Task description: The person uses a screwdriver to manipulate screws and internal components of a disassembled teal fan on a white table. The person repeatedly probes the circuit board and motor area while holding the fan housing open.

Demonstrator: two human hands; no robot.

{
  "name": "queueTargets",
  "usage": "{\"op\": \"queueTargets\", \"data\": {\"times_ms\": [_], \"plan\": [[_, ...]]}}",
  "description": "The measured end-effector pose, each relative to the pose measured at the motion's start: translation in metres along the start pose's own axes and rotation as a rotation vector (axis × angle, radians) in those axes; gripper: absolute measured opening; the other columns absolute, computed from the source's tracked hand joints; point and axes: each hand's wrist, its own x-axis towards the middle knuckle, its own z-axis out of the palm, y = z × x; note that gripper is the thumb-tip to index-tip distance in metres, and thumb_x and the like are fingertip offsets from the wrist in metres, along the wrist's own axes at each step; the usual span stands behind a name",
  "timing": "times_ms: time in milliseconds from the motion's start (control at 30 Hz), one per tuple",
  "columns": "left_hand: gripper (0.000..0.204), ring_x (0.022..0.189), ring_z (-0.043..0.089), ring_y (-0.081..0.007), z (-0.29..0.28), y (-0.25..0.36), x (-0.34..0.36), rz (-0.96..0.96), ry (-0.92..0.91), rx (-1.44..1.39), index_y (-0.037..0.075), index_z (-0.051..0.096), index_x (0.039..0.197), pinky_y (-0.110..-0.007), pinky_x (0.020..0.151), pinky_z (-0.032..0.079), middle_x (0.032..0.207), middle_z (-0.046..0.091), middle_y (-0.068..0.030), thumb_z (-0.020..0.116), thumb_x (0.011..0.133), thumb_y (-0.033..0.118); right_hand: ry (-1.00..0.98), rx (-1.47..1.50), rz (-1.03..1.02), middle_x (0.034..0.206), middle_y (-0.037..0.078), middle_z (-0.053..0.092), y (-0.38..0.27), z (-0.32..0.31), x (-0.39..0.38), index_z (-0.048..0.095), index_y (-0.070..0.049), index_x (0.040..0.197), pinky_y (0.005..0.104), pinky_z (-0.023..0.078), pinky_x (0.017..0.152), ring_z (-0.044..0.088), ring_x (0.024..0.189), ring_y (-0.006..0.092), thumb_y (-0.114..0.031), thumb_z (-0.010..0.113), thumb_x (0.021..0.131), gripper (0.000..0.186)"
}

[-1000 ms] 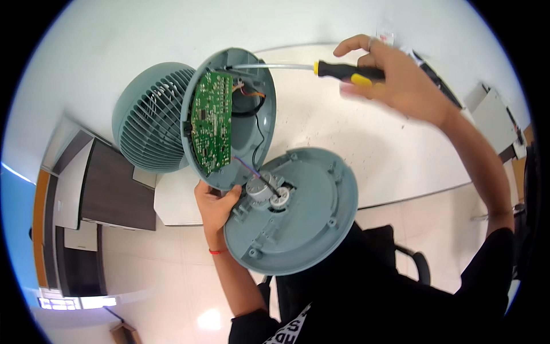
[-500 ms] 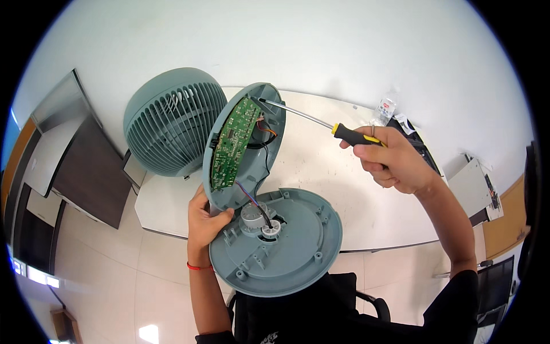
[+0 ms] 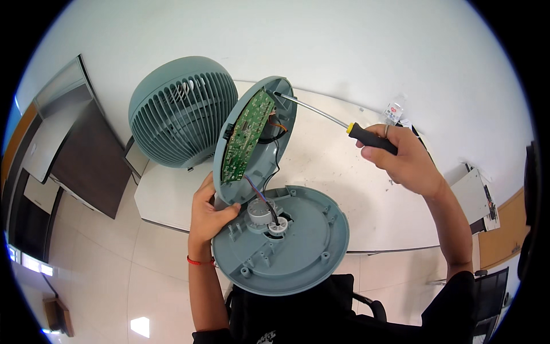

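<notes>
In the head view, the left hand (image 3: 213, 213) pinches the tilted shell (image 3: 259, 162) by its lower rim; the circuit board (image 3: 246, 140) stands above that hand, the round base (image 3: 298, 246) lies to its right, and the fan head (image 3: 177, 117) sits beyond it, up and left. The right hand (image 3: 405, 159) wraps the screwdriver (image 3: 365, 136), its tip leftward at the shell's upper end.
</notes>
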Motion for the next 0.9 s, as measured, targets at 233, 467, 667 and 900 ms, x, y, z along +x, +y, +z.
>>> {"op": "queueTargets", "data": {"times_ms": [233,467,667,900], "plan": [[0.044,0.117,0.055,-0.0213,0.002,-0.001,0.0,-0.042,0.007,-0.007,-0.006,0.068,0.109,-0.031,0.101,0.038,0.126,0.058,-0.0113,0.067,0.066,-0.001,-0.301,1.062,0.279,0.064,0.001,0.046,0.02,-0.005,0.001,0.053,0.008,0.12,0.0174,0.024,0.032,0.03,0.042,0.0011,-0.028,0.05,0.102,0.039],[0.044,0.117,0.056,-0.0203,0.001,0.0,0.001,-0.043,-0.004,-0.049,-0.006,0.067,0.11,-0.03,0.101,0.039,0.126,0.057,-0.0101,0.067,0.066,-0.003,-0.393,1.614,0.34,0.07,0.005,0.049,0.036,0.01,-0.004,0.043,0.01,0.133,0.0161,0.027,0.03,0.031,0.039,0.0024,-0.029,0.042,0.106,0.048],[0.045,0.113,0.056,-0.0203,0.001,0.002,0.0,-0.019,0.002,-0.029,-0.006,0.067,0.11,-0.03,0.1,0.04,0.122,0.058,-0.0097,0.068,0.066,-0.003,0.132,0.189,-0.056,0.071,0.007,0.055,0.022,0.026,-0.013,0.054,-0.001,0.126,0.0266,0.039,0.043,0.047,0.046,0.0124,-0.019,0.066,0.094,0.04],[0.046,0.109,0.056,-0.0192,0.002,0.002,0.002,0.018,-0.002,-0.03,-0.005,0.066,0.11,-0.029,0.098,0.04,0.117,0.059,-0.009,0.069,0.065,-0.001,0.369,-0.487,-0.29,0.074,0.016,0.062,0.017,0.039,-0.015,0.064,-0.001,0.117,0.0318,0.043,0.052,0.055,0.056,0.0251,-0.018,0.072,0.088,0.035]]}}
